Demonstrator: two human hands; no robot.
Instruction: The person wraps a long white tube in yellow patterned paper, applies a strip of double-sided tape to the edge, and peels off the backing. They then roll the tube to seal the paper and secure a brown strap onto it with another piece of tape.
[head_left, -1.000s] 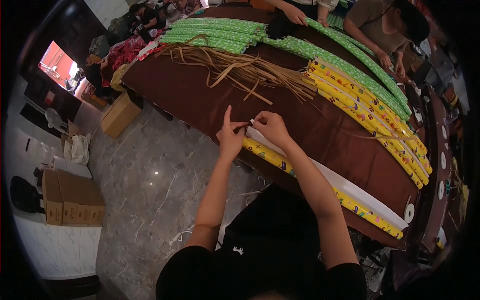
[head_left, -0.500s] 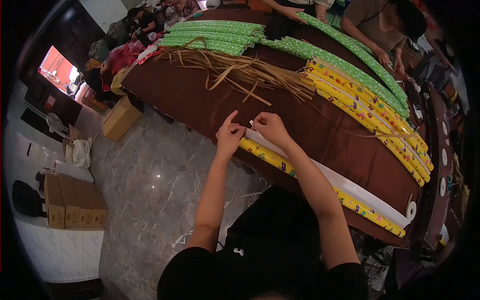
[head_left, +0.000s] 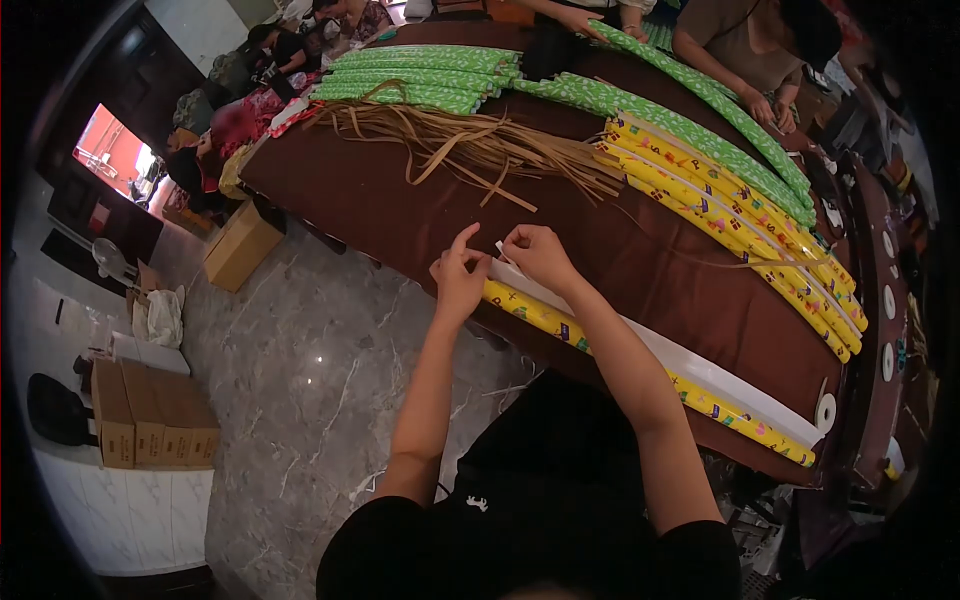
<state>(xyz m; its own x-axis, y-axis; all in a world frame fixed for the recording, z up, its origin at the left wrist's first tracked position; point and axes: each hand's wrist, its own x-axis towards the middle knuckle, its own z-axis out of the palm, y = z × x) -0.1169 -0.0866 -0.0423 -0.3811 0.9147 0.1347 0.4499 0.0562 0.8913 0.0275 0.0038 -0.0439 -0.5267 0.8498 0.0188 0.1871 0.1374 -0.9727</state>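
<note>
A roll of yellow patterned wrapping paper [head_left: 535,312] lies along the near table edge, its white inner side [head_left: 670,355] showing as a loose flap. My left hand [head_left: 460,278] is at the roll's far-left end, index finger raised, thumb and other fingers closed on the paper's end. Close beside it, my right hand [head_left: 540,256] is pinched above the same end. A small white strip [head_left: 501,248] sticks out at its fingertips. What lies under the right fingers is partly hidden.
Brown flat strips [head_left: 480,145] lie across the brown-covered table [head_left: 340,185]. Beyond are yellow rolls [head_left: 730,220] and green rolls [head_left: 420,75]. A white tape roll [head_left: 825,412] stands at the right end. Two people work across the table; cardboard boxes [head_left: 155,415] stand at left.
The camera view has shifted slightly. Both hands stay at the end of the yellow roll with nearly the same finger pose.
</note>
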